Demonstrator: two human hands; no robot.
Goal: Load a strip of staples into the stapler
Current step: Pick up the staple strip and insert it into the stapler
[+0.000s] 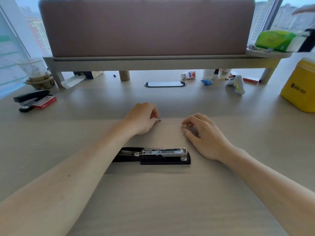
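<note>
Nearest on the pale wood-grain desk (153, 201), a black stapler with a silver metal magazine (153, 155) lies flipped open, its channel facing up, the left forearm crossing over its rear end. Just beyond it, the left hand (141, 118) pinches a small grey piece of staples (159, 119) between thumb and fingertips at the desk surface, while the right hand (202, 135) rests nearby with fingers loosely curled, gripping nothing. Farther left lie a second black stapler (30, 97) and a red staple box (45, 102).
</note>
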